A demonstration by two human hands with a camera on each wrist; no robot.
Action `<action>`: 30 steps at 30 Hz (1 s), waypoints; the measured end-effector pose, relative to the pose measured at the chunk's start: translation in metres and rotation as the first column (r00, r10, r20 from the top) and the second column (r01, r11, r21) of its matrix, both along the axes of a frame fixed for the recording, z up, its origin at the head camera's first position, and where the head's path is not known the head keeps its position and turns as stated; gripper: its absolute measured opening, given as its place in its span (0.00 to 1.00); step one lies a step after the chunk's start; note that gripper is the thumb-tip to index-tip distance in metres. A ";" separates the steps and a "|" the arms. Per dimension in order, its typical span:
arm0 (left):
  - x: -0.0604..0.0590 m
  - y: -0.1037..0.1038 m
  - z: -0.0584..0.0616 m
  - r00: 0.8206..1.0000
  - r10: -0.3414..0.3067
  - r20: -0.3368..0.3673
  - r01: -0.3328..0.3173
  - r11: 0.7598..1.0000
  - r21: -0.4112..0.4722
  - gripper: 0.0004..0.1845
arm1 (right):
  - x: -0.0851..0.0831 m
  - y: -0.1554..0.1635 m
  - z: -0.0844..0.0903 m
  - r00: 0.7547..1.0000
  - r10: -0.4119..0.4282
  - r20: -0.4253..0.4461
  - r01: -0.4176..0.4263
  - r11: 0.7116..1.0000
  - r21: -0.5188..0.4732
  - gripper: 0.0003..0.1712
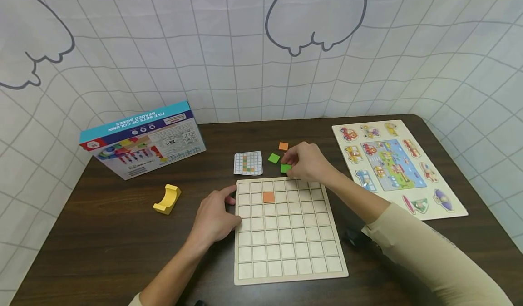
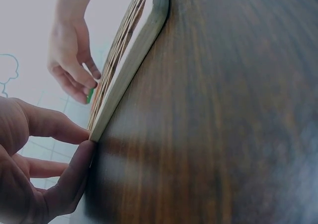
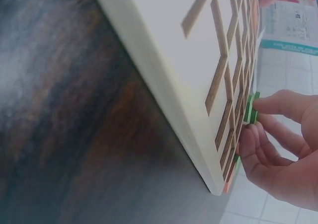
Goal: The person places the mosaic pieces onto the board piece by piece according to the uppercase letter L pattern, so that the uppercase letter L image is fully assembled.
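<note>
A pale wooden grid board (image 1: 285,240) lies on the table with one orange square tile (image 1: 268,197) in a cell near its top left. My left hand (image 1: 215,216) rests at the board's left edge, thumb and index finger spread apart and touching the rim. Just beyond the far edge, my right hand (image 1: 307,161) pinches a green square tile (image 3: 252,108) between thumb and fingertips. Another green tile (image 1: 274,158) and an orange tile (image 1: 283,146) lie close by on the table. Left of them is a small pattern card (image 1: 248,163) printed with a coloured grid.
A bead-toy box (image 1: 151,147) stands at the back left, with a yellow curved block (image 1: 167,199) in front of it. On the right lies a picture puzzle board (image 1: 433,201) with vehicle pieces. A patterned cloth wall (image 1: 245,70) rises behind the table (image 1: 102,251).
</note>
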State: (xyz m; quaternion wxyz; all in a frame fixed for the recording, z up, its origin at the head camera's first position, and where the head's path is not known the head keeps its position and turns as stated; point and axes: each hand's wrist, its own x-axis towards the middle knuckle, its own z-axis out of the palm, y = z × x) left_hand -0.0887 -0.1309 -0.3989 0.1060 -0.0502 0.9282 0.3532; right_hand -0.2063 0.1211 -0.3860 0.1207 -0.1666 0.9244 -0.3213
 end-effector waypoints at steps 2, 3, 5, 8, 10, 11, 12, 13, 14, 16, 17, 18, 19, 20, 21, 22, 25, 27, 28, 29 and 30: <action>0.000 0.000 0.000 1.000 0.000 0.002 0.000 1.000 0.000 0.42 | 0.001 0.001 0.000 1.000 0.004 -0.006 -0.004 1.000 -0.007 0.14; 0.000 0.000 0.000 1.000 0.000 0.003 0.000 1.000 -0.001 0.42 | 0.001 0.002 0.000 1.000 0.008 -0.010 -0.008 1.000 -0.010 0.14; 0.001 0.000 0.000 1.000 0.001 0.006 -0.001 1.000 -0.001 0.42 | 0.002 0.002 0.000 1.000 0.014 -0.016 -0.014 1.000 -0.013 0.14; 0.001 0.000 0.000 1.000 0.001 0.007 -0.001 1.000 -0.001 0.42 | 0.002 0.003 0.000 1.000 0.017 -0.017 -0.017 1.000 -0.008 0.14; 0.001 0.000 0.000 1.000 0.000 0.005 0.000 1.000 -0.002 0.42 | 0.003 0.003 0.000 1.000 0.017 -0.012 -0.017 1.000 -0.006 0.14; 0.001 0.000 0.000 1.000 0.000 0.005 0.000 1.000 -0.002 0.42 | 0.004 0.003 0.001 1.000 0.016 -0.011 -0.016 1.000 -0.006 0.14; 0.001 0.000 0.000 1.000 0.000 0.004 0.000 1.000 -0.003 0.42 | 0.004 0.003 0.001 1.000 0.014 -0.009 -0.014 1.000 -0.006 0.14; 0.001 0.000 0.000 1.000 0.000 0.004 0.000 1.000 -0.004 0.42 | 0.005 0.003 0.001 1.000 0.012 -0.006 -0.012 1.000 -0.007 0.14; 0.001 0.000 0.000 1.000 -0.001 0.003 0.001 1.000 -0.005 0.42 | 0.005 0.004 0.002 1.000 0.012 -0.005 -0.012 1.000 -0.008 0.14; 0.001 0.000 0.000 1.000 0.000 0.003 0.000 1.000 -0.007 0.42 | 0.006 0.004 0.002 1.000 0.013 -0.002 -0.013 1.000 -0.007 0.14; 0.001 0.000 0.000 1.000 0.000 0.003 0.000 1.000 -0.007 0.42 | 0.007 0.004 0.003 1.000 0.012 -0.001 -0.012 1.000 -0.006 0.14; 0.001 0.000 0.000 1.000 0.001 0.003 -0.001 1.000 -0.007 0.42 | 0.008 0.004 0.003 1.000 0.013 0.001 -0.013 1.000 -0.006 0.14; 0.001 0.000 0.000 1.000 0.001 0.003 -0.001 1.000 -0.007 0.42 | 0.008 0.004 0.003 1.000 0.013 0.005 -0.013 1.000 -0.008 0.14; 0.000 0.000 0.000 1.000 0.001 0.002 -0.001 1.000 -0.008 0.42 | 0.009 0.004 0.004 1.000 0.013 0.008 -0.013 1.000 -0.010 0.14; 0.000 0.000 0.001 1.000 0.001 0.002 -0.001 1.000 -0.007 0.42 | 0.009 0.005 0.004 1.000 0.012 0.010 -0.012 1.000 -0.013 0.14; 0.000 0.000 0.001 1.000 0.001 0.002 -0.001 1.000 -0.007 0.42 | 0.010 0.005 0.004 1.000 0.012 0.012 -0.012 1.000 -0.017 0.14; 0.000 0.000 0.001 1.000 0.000 0.003 0.000 1.000 -0.006 0.42 | 0.012 0.006 0.004 1.000 0.014 0.015 -0.014 1.000 -0.027 0.14; 0.000 0.000 0.001 1.000 0.000 0.004 0.000 1.000 -0.005 0.42 | 0.013 0.006 0.004 1.000 0.017 0.013 -0.017 0.999 -0.029 0.14; 0.000 0.000 0.001 1.000 0.000 0.004 0.000 1.000 -0.006 0.42 | 0.014 0.006 0.005 1.000 0.017 0.014 -0.017 0.999 -0.031 0.14; 0.000 0.000 0.001 1.000 0.000 0.004 0.000 1.000 -0.006 0.42 | 0.015 0.006 0.005 1.000 0.018 0.013 -0.018 0.999 -0.031 0.14; 0.000 0.000 0.001 1.000 0.000 0.004 0.000 1.000 -0.006 0.42 | 0.015 0.006 0.005 1.000 0.017 0.013 -0.017 0.999 -0.031 0.14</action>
